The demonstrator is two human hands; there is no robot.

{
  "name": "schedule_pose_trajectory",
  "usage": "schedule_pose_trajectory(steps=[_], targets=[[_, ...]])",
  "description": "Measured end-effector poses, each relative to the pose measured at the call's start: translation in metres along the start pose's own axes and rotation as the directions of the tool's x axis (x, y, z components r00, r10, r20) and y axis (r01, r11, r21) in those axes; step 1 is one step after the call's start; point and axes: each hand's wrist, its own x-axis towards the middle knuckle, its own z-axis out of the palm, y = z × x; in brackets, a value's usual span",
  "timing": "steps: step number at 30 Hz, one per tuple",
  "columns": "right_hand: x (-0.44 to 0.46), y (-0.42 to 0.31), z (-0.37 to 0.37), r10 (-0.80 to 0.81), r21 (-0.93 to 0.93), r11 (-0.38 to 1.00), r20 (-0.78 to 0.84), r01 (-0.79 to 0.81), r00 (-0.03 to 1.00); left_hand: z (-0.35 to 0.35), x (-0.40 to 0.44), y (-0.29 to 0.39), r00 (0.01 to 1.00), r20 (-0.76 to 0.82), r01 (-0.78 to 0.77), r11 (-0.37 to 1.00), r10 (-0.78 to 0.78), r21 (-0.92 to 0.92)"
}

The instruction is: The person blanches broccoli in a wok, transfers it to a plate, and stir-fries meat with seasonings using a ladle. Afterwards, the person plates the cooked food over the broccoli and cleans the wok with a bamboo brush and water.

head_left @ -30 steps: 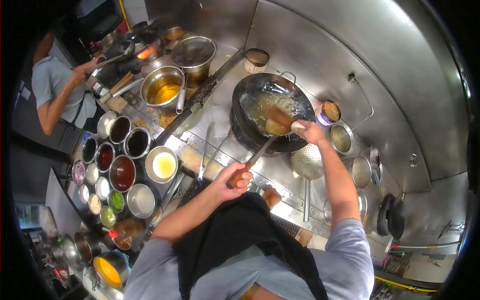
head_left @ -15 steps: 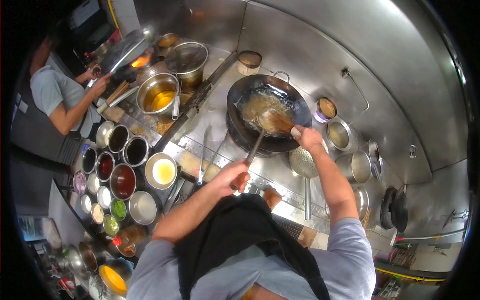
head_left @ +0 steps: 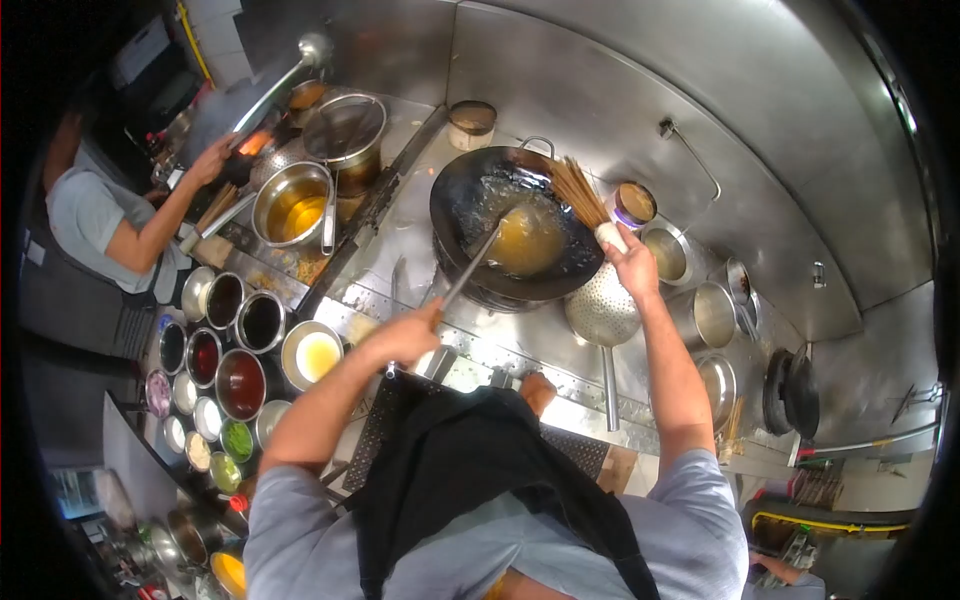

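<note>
My left hand (head_left: pixel 408 335) is closed around the handle of a ladle (head_left: pixel 470 268), whose bowl end rests in the brownish liquid inside a dark wok (head_left: pixel 455 195). In my right hand (head_left: pixel 635 265) is a bamboo wok brush (head_left: pixel 577 195), gripped at its pale bound end. Its bristles point up and away over the wok's right rim, clear of the liquid. Just below that hand lies a perforated strainer (head_left: pixel 602 308) with a long metal handle. The wok sits on the stove with its loop handle (head_left: pixel 538 143) at the far side.
On the left stand several sauce and ingredient containers (head_left: pixel 241 383) and a pot of yellow oil (head_left: pixel 292 205). A co-worker (head_left: pixel 110 225) holds a long ladle there. Metal pots (head_left: pixel 702 315) line the right side; a bent tap (head_left: pixel 700 160) projects from the back wall.
The brush has lifted out of the wok to its right rim with my right hand. My left hand has moved left and forward with the ladle. The co-worker's ladle is raised.
</note>
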Motion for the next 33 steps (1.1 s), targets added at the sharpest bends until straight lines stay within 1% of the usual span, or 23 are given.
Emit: schedule_pose_trajectory(steps=[1, 3, 4, 5, 6, 7, 9, 10, 13, 15, 16, 17, 19, 20, 23, 24, 25, 27, 28, 29, 31, 32, 33], targets=[[0.004, 0.005, 0.008, 0.007, 0.003, 1.0, -0.004, -0.007, 1.0, -0.003, 0.007, -0.032, 0.988, -0.092, -0.117, 0.991, 0.123, 0.067], [0.01, 0.014, 0.027, -0.189, 0.138, 0.961, -0.305, 0.24, 0.933, -0.029, -0.004, -0.043, 0.969, -0.156, -0.168, 0.974, 0.191, 0.15], [0.005, 0.002, 0.029, -0.158, 0.178, 0.961, -0.282, 0.213, 0.946, -0.04, -0.006, -0.042, 0.968, -0.153, -0.174, 0.972, 0.198, 0.157], [-0.004, -0.009, 0.033, -0.097, 0.269, 0.951, -0.21, 0.153, 0.973, -0.05, -0.007, -0.039, 0.995, -0.084, -0.039, 0.971, 0.061, 0.236], [-0.007, -0.008, 0.042, -0.144, 0.23, 0.956, -0.174, 0.183, 0.974, -0.057, -0.007, -0.04, 0.996, -0.028, 0.09, 0.943, -0.086, 0.321], [-0.006, -0.005, 0.051, -0.189, 0.116, 0.974, -0.076, 0.197, 0.979, -0.059, -0.005, -0.051, 0.996, -0.029, 0.086, 0.941, -0.081, 0.327], [0.0, -0.002, 0.051, -0.1, -0.373, 0.899, 0.333, 0.229, 0.937, -0.051, -0.001, -0.079, 0.953, -0.246, -0.026, 0.86, 0.175, 0.51], [0.005, 0.0, 0.05, -0.097, -0.37, 0.902, 0.33, 0.223, 0.939, -0.049, -0.006, -0.083, 0.954, -0.242, -0.028, 0.856, 0.178, 0.516], [0.019, 0.006, 0.042, 0.009, -0.36, 0.925, 0.346, 0.124, 0.938, -0.051, -0.015, -0.086, 0.886, -0.407, 0.047, 0.831, 0.221, 0.555], [0.017, 0.012, 0.039, -0.005, 0.016, 1.0, 0.131, 0.003, 0.991, -0.051, -0.018, -0.086, 0.885, -0.446, 0.132, 0.847, 0.133, 0.515], [0.011, 0.011, 0.04, -0.042, 0.175, 0.984, 0.036, 0.035, 0.998, -0.047, -0.015, -0.096, 0.856, -0.476, 0.103, 0.835, 0.202, 0.54], [0.006, 0.011, 0.038, -0.036, 0.176, 0.984, 0.024, 0.031, 0.999, -0.045, -0.012, -0.105, 0.855, -0.473, 0.095, 0.831, 0.214, 0.548], [-0.006, 0.006, 0.027, -0.123, 0.017, 0.992, 0.251, 0.123, 0.96, -0.04, -0.008, -0.115, 0.787, -0.509, 0.065, 0.773, 0.348, 0.631], [0.0, 0.022, 0.04, -0.078, -0.13, 0.985, 0.272, 0.117, 0.959, -0.038, -0.007, -0.121, 0.766, -0.518, 0.084, 0.74, 0.381, 0.668], [0.004, 0.038, 0.029, -0.057, -0.236, 0.96, 0.37, 0.153, 0.927, -0.041, -0.006, -0.13, 0.761, -0.526, 0.097, 0.735, 0.381, 0.671], [0.001, 0.043, 0.03, -0.065, -0.087, 0.992, 0.31, 0.096, 0.949, -0.044, -0.009, -0.127, 0.763, -0.517, 0.084, 0.733, 0.388, 0.675], [-0.009, 0.03, 0.023, -0.061, -0.088, 0.992, 0.305, 0.092, 0.95, -0.044, -0.007, -0.13, 0.762, -0.514, 0.079, 0.731, 0.394, 0.678], [-0.031, 0.003, 0.018, -0.032, 0.196, 0.981, 0.078, 0.017, 0.996, -0.046, -0.004, -0.132, 0.739, -0.511, 0.057, 0.715, 0.439, 0.697], [-0.035, 0.003, 0.024, -0.048, 0.311, 0.95, 0.062, 0.027, 0.997, -0.048, -0.003, -0.13, 0.74, -0.506, 0.053, 0.712, 0.443, 0.701], [-0.036, 0.003, 0.027, -0.042, 0.313, 0.949, 0.058, 0.022, 0.997, -0.051, -0.004, -0.129, 0.762, -0.491, 0.059, 0.709, 0.422, 0.702], [-0.039, -0.001, 0.027, -0.115, -0.07, 0.989, 0.208, 0.132, 0.971, -0.055, -0.007, -0.123, 0.785, -0.466, 0.057, 0.702, 0.408, 0.71], [-0.036, -0.004, 0.024, -0.02, -0.152, 0.987, 0.237, 0.058, 0.971, -0.058, -0.007, -0.123, 0.796, -0.455, 0.057, 0.698, 0.401, 0.714], [-0.036, -0.001, 0.023, -0.018, -0.15, 0.987, 0.229, 0.054, 0.973, -0.062, -0.007, -0.122, 0.802, -0.449, 0.06, 0.694, 0.394, 0.717]])
